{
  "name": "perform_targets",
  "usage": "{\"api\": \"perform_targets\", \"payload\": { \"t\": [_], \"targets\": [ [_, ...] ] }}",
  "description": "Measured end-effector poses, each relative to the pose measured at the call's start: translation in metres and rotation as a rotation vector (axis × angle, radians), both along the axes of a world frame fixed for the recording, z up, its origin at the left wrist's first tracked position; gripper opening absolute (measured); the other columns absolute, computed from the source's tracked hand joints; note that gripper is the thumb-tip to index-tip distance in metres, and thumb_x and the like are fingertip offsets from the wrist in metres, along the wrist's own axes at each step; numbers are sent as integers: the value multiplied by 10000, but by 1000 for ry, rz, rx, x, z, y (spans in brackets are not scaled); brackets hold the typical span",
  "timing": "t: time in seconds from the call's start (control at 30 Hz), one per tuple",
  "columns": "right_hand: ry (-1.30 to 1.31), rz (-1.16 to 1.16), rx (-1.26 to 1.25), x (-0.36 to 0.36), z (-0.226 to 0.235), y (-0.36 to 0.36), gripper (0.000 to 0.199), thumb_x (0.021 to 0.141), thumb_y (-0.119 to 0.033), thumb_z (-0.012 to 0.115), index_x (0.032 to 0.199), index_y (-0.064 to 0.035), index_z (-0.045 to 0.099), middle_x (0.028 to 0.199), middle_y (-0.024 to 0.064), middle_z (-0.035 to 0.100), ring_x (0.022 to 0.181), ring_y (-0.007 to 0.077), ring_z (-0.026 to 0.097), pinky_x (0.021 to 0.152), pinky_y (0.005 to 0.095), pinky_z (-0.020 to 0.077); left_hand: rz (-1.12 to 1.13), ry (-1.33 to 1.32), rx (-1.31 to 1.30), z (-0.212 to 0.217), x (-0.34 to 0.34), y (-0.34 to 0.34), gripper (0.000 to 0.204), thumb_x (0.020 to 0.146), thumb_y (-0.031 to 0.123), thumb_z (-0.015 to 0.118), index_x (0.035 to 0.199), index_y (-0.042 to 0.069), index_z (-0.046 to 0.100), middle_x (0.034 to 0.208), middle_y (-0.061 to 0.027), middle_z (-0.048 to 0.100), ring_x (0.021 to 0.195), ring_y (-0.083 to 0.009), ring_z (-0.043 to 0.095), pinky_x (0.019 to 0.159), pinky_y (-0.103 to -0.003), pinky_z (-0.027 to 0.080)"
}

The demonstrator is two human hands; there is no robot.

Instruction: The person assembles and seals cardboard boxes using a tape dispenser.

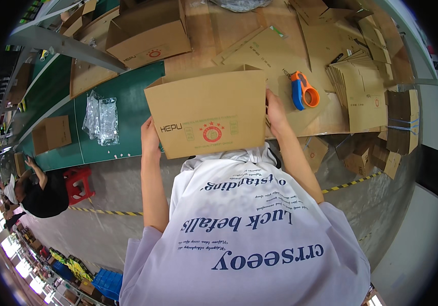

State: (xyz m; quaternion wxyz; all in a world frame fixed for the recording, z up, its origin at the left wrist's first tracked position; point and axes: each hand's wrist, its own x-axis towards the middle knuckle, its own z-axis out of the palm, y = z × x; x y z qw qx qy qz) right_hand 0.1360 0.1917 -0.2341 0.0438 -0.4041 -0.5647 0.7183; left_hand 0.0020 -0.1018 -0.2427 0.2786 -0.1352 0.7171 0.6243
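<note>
Box: a brown cardboard box [208, 112] with a red round emblem on its near wall is held upright in front of the person's chest, above the near edge of the table [127, 102]; its top flaps look open, so gripping both side walls keeps it square.
Left hand: the left hand [150, 137] lies flat against the box's left side wall near the lower corner, fingers wrapped round the edge, holding the box.
Right hand: the right hand [276, 113] presses on the right side wall a little higher, fingers pointing up along the edge, also holding the box.
Arms: both forearms rise from the lower edge, elbows out, so the box is squeezed between the palms.
Tape dispenser: an orange and blue tape dispenser [303, 91] rests on flat cardboard just beside the right hand, within easy reach.
Flat cartons: a stack of folded cartons [364, 97] leans at the right end of the table.
Plastic bags: clear plastic bags [101, 120] lie on the green surface left of the box.
Other box: another made-up box [150, 33] stands further back.
Co-worker: a person in black [43, 191] stands by a red stool [78, 183], well apart.
</note>
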Motion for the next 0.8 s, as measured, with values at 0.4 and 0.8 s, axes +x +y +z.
{"api": "perform_targets", "payload": {
  "t": [0.4,0.8],
  "targets": [
    [28,2,-75,1,-34,10,399,984,-328,406,1038,-7,636,924,41,648,821,148,611,749,317,491,-97,141,-72,38,1,0,336,984,201,493,1185,-35,620,1013,-78,692,966,-141,641,807,-263,483],
    [135,37,-609,33,-98,9,367,966,-278,421,1167,-14,577,1021,90,664,947,204,639,845,341,516,-541,727,301,109,24,21,457,776,-106,596,1216,14,622,1169,-103,672,1040,-197,598,933,-323,455]
  ]
}}
